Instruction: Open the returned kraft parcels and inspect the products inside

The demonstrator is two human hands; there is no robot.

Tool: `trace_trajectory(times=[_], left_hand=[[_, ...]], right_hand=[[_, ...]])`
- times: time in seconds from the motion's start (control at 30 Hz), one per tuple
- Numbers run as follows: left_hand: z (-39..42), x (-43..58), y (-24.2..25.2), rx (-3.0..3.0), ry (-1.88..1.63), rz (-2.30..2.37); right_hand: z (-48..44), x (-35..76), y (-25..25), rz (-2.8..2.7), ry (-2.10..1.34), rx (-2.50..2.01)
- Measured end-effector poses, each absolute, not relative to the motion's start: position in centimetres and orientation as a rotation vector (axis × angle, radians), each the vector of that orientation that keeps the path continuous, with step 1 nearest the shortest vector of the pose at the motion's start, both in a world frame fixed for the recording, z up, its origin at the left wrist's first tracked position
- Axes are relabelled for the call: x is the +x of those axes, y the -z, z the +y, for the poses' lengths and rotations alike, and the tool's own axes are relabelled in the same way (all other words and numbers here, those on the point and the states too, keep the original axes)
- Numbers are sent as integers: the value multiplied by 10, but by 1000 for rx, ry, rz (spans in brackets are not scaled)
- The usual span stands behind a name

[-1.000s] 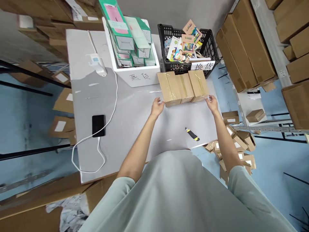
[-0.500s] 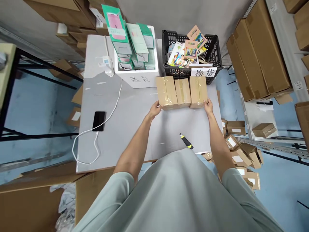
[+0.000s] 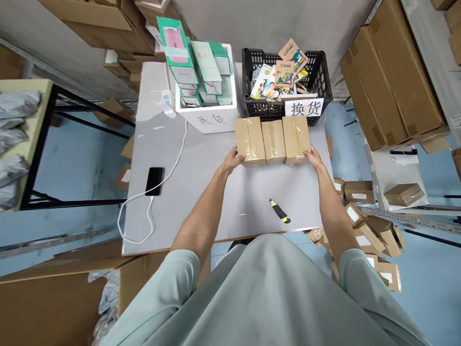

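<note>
Three taped cardboard boxes stand side by side on the grey table (image 3: 201,192). My left hand (image 3: 233,160) grips the near left corner of the left box (image 3: 249,139), thumb and fingers against its side. At the other end, my right hand (image 3: 314,157) holds the near right corner of the right box (image 3: 296,138). Pressed between those two is the smaller middle box (image 3: 273,140). Closer to my body lies a black and yellow utility knife (image 3: 280,211), touched by neither hand.
Behind the boxes are a white foam bin (image 3: 209,118) of green packages and a black crate (image 3: 320,81) of booklets. A phone (image 3: 155,181) with a white cable (image 3: 180,149) lies at left. Cardboard cartons (image 3: 392,72) stand on the right shelf.
The camera view has shifted slightly, showing more of the rack at left. Both hands stay at the ends of the box row, which remains in nearly the same place.
</note>
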State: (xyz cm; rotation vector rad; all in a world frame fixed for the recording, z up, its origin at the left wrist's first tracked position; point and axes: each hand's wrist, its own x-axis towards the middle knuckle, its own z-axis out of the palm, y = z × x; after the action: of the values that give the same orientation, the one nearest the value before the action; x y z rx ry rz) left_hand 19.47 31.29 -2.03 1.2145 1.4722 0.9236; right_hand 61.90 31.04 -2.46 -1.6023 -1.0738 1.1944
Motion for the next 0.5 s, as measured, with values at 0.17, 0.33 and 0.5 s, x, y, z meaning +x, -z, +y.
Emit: trace_trajectory(times=[0.17,0.33,0.5], left_hand=[[275,185,23,1089,-837,1375],[204,181,38,1053,-818,1390],[125,183,51,1032,-828,1432]], right_hand=[[270,621,20,-1053,-1207,-1608],[186,617,23,-1034,-1180,-1628],[105,617,28,-1037,-1158,-1661]])
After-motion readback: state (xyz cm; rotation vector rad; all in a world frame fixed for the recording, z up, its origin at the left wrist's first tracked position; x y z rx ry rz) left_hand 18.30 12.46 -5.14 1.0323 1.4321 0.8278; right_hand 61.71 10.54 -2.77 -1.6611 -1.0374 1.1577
